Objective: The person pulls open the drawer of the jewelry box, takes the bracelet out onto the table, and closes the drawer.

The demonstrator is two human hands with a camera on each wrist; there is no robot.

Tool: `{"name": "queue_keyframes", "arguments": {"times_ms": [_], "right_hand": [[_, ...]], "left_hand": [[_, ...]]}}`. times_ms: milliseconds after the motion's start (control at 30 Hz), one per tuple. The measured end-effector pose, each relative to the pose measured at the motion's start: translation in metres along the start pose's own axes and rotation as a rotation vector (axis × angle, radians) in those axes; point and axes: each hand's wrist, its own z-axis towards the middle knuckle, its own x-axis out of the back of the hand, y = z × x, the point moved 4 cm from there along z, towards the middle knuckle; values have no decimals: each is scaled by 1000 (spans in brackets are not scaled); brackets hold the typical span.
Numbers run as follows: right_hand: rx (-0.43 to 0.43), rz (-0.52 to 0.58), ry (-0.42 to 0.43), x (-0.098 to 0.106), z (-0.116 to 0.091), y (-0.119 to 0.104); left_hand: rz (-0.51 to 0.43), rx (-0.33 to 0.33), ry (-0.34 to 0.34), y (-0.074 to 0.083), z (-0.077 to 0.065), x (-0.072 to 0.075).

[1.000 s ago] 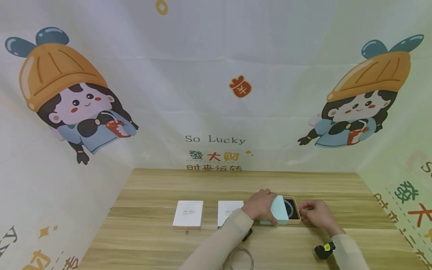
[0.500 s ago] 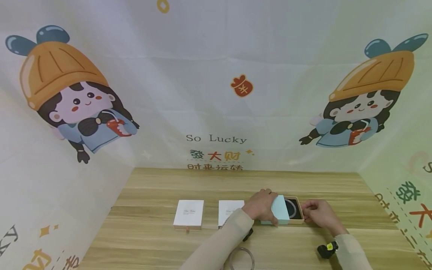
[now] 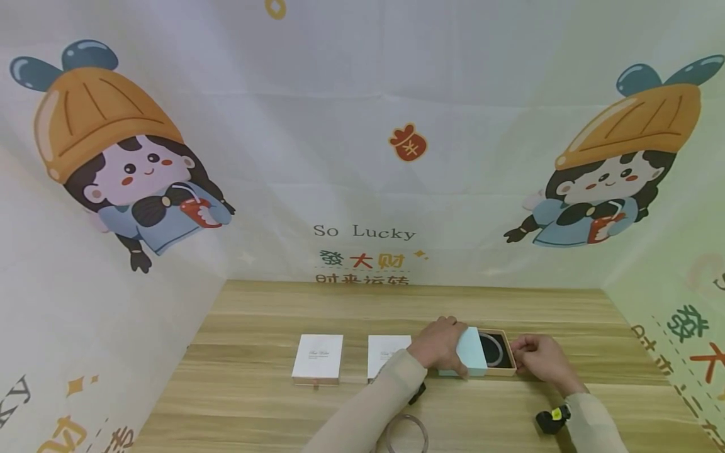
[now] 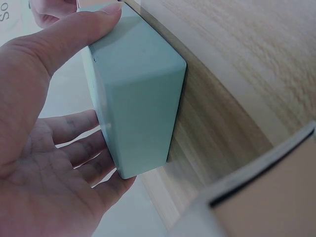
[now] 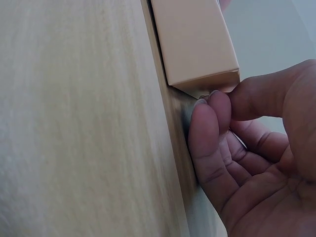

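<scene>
A turquoise box sleeve [image 3: 470, 352] lies on the table with its tan drawer [image 5: 197, 42] drawn partway out to the right. Black lining fills the drawer, and a pale bangle [image 3: 501, 350] lies in it, its left part hidden under the sleeve. My left hand [image 3: 437, 345] grips the sleeve, thumb on the near side and fingers across the top and far side, as the left wrist view [image 4: 59, 108] also has it. At the drawer's outer end my right hand [image 3: 540, 357] pinches a small pull tab [image 5: 203, 97], mostly hidden between thumb and fingertip.
Two white boxes with printed lids stand to the left, one [image 3: 318, 357] apart and the other [image 3: 387, 349] partly behind my left forearm. Another bangle [image 3: 425, 434] lies near the front edge of the wooden table [image 3: 238, 409]. Printed cloth walls [image 3: 362, 189] enclose the table.
My right hand has moved slightly right, drawing the drawer farther out of the sleeve so more of the bangle shows. My left hand has stayed on the sleeve.
</scene>
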Motion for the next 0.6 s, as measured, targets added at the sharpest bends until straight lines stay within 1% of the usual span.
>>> {"name": "queue_keyframes", "arguments": {"times_ms": [267,600], "right_hand": [[20,-10,15,3,0,3],[18,-29,17,6,-1,6]], "left_hand": [[8,-5,-5,0,1,-1],[-1,-8,-6,1,0,0]]}}
